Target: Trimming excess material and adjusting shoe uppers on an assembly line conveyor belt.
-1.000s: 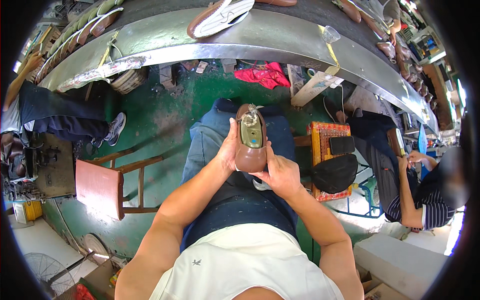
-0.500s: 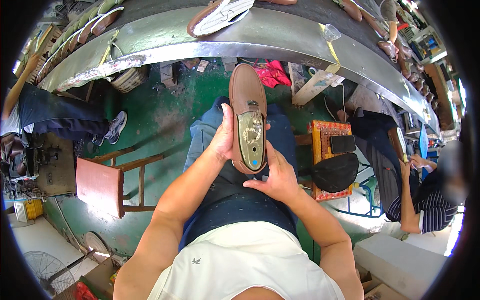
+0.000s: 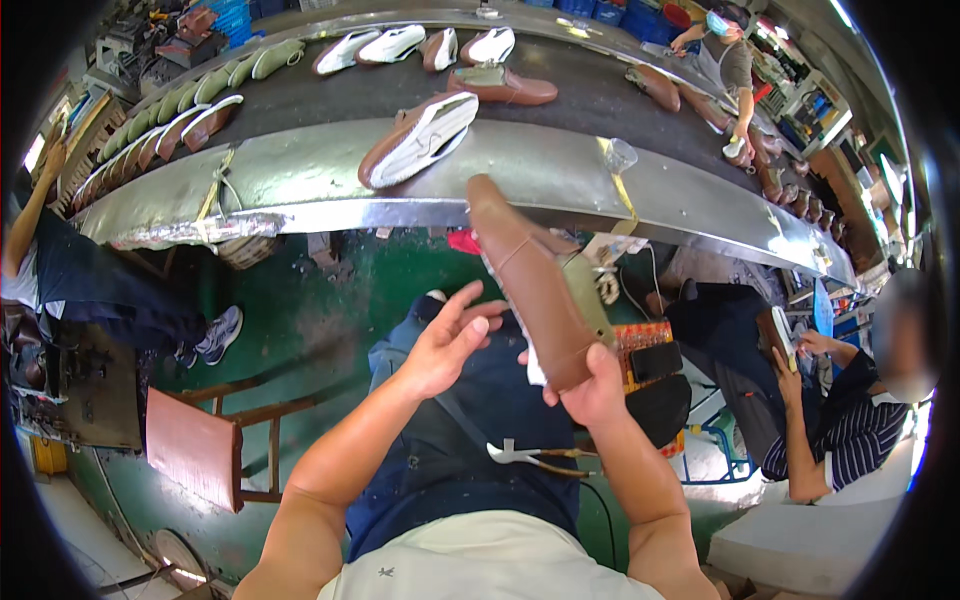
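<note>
The person's right hand [image 3: 598,388] grasps a brown shoe [image 3: 535,280] by its heel end, holding it tilted in the air above the lap, its toe overlapping the near edge of the counter [image 3: 300,165] in view. The left hand [image 3: 440,355] is released, its fingers loosely spread just beside the shoe; whether they touch it cannot be told. Pincers [image 3: 515,455] lie across the lap. On the counter's near edge rests a white-soled shoe [image 3: 420,140], and toward its far edge sit several more shoes [image 3: 392,45].
</note>
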A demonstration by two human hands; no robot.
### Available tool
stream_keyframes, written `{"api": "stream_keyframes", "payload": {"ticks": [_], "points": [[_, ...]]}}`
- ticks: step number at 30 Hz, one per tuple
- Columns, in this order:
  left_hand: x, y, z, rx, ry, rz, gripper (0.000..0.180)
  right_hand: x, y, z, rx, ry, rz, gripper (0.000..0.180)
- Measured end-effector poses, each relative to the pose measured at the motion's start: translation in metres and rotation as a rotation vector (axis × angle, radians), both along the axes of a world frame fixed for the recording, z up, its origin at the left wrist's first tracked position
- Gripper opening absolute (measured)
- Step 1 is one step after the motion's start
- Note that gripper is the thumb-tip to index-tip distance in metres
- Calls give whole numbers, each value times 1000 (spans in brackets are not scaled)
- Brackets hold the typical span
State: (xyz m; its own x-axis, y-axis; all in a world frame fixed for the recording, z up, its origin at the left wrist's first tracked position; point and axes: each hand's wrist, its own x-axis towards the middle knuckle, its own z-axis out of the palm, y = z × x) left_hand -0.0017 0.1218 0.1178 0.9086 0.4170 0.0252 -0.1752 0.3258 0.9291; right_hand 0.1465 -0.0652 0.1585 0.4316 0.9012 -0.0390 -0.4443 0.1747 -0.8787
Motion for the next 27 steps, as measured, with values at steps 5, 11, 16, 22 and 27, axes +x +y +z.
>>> {"api": "stream_keyframes", "payload": {"ticks": [5, 11, 16, 22, 27], "points": [[-12, 13, -49, 22, 223, 4, 49, 91, 79, 35, -41, -160, -204, 56], [-51, 23, -94, -150, 410, 84, 43, 248, 231, 69, -202, -165, -448, 50], [-66, 47, -101, -235, 451, 209, 35, 340, 317, 52, -493, -422, -731, 59], [-51, 93, -61, 195, 314, 464, 21, 358, 363, 26, -1266, -1344, -430, 93], [5, 169, 34, 1261, 146, 728, 40, 367, 359, 5, -1256, -1272, -500, 99]]}}
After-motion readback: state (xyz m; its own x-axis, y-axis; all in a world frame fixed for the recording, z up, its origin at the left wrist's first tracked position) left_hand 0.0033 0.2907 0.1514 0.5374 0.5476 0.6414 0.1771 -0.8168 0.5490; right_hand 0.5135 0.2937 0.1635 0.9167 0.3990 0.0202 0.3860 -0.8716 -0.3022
